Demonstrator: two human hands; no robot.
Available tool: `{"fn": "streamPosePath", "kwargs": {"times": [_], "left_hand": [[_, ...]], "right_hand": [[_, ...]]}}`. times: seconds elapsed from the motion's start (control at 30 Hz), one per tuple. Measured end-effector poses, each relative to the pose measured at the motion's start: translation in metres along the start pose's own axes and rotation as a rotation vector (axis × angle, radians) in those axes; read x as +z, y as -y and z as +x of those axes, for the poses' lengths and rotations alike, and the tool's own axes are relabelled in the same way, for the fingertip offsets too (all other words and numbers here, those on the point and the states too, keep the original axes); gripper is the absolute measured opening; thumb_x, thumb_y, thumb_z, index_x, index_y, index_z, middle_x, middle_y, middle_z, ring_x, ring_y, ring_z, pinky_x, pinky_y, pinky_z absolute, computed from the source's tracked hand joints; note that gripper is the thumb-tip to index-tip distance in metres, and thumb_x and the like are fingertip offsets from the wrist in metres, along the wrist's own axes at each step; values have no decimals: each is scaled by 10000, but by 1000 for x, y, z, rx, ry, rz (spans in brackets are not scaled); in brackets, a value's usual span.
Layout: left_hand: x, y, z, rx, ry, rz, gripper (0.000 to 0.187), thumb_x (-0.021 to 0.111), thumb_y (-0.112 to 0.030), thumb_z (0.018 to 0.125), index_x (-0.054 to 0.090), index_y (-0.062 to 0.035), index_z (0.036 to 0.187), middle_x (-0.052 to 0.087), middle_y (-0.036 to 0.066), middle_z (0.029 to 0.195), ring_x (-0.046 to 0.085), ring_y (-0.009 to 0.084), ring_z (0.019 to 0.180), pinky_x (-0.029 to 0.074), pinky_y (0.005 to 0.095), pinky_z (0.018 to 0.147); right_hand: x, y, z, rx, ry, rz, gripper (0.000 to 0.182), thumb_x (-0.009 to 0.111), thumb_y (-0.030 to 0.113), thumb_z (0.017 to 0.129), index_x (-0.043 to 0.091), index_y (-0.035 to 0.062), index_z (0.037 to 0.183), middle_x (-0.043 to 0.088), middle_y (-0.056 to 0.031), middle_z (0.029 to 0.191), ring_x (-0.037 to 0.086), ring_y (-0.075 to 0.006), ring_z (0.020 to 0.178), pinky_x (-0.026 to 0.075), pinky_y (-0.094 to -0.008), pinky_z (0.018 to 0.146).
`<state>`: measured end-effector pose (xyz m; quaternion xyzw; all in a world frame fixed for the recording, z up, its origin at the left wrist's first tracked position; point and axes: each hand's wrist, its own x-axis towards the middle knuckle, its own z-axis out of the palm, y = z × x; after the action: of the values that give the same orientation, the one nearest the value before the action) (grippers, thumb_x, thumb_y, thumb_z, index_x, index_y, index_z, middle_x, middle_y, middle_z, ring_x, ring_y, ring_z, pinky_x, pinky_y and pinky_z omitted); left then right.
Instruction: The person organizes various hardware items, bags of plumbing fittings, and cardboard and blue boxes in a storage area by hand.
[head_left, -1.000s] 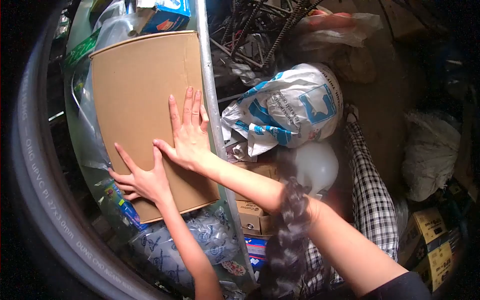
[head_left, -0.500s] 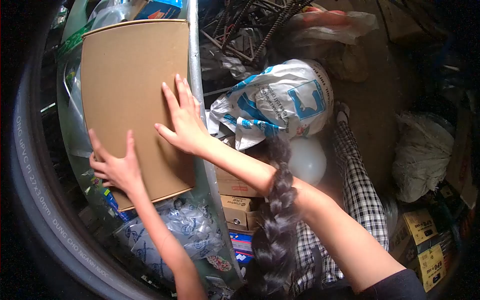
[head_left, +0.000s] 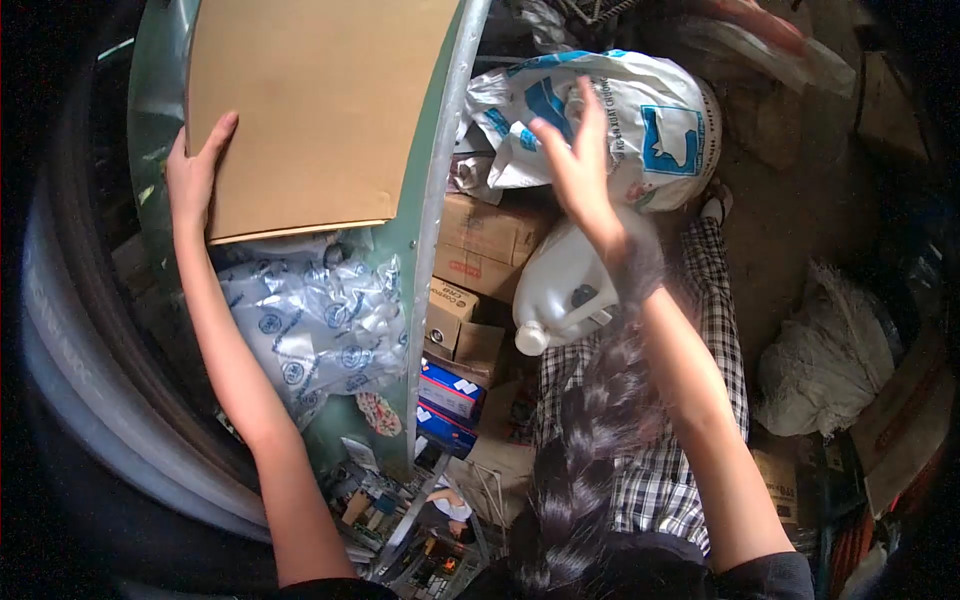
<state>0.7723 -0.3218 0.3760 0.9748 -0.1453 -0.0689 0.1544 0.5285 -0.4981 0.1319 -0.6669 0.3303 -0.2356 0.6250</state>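
A flat brown cardboard box [head_left: 310,110] lies on a green shelf [head_left: 400,250] with a metal edge. My left hand [head_left: 195,175] is at the box's left side, thumb on top and the other fingers partly hidden along its edge. In the air right of the shelf is my right hand [head_left: 580,160], fingers spread and holding nothing, in front of a white and blue printed sack [head_left: 660,140]. Clear plastic bags with blue print [head_left: 320,320] lie beside the box's near edge.
Below the sack is a white plastic jug [head_left: 565,280]. Cartons [head_left: 480,245] and blue boxes [head_left: 450,395] are stacked right of the shelf. Thick grey pipes [head_left: 100,380] curve along the left. A pale sack [head_left: 825,350] sits on the floor at right.
My right hand has left the box and moved right, over the sack. My left hand is now farther up the box's left edge. The view has shifted, and the whole jug shows.
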Motion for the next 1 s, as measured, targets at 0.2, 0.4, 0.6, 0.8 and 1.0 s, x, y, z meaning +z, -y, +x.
{"fn": "streamPosePath", "kwargs": {"times": [0.2, 0.4, 0.6, 0.8, 1.0], "left_hand": [[-4, 8, -46, 20, -106, 112, 460, 700, -375, 705, 595, -3, 954, 628, 116, 909, 578, 176, 812, 431, 279, 750], [-12, 52, -66, 52, -107, 124, 444, 704, -319, 710, 570, 3, 985, 618, 120, 929, 576, 188, 845, 430, 293, 772], [-4, 55, -66, 88, -138, 54, 478, 700, -322, 718, 547, 18, 1017, 610, 121, 956, 569, 202, 885, 420, 294, 806], [1, 55, -75, 187, -385, 469, 792, 694, -453, 681, 363, 36, 1208, 361, 235, 1198, 364, 363, 1132, 305, 430, 942], [59, -6, -149, 306, -526, 404, 756, 671, -308, 732, 267, 49, 1263, 268, 232, 1274, 258, 352, 1210, 217, 467, 995]], "right_hand": [[63, 52, -46, -178, 396, 91, 690, 578, 276, 738, 297, -27, 1291, 363, -216, 1283, 283, -346, 1233, 212, -442, 1011], [70, 86, -68, -81, 378, -265, 462, 604, 238, 709, 521, 81, 1135, 340, -168, 1169, 281, -326, 1114, 273, -449, 855], [75, 96, -63, -84, 349, -237, 620, 604, 231, 697, 375, -4, 1223, 279, -195, 1291, 246, -351, 1201, 292, -513, 882], [72, 90, -62, -178, 351, -277, 695, 610, 245, 697, 311, 33, 1288, 273, -178, 1308, 252, -334, 1207, 265, -501, 902], [48, 77, -55, -206, 370, -210, 693, 603, 233, 707, 306, 77, 1314, 205, -180, 1374, 241, -346, 1221, 237, -505, 926]]}}
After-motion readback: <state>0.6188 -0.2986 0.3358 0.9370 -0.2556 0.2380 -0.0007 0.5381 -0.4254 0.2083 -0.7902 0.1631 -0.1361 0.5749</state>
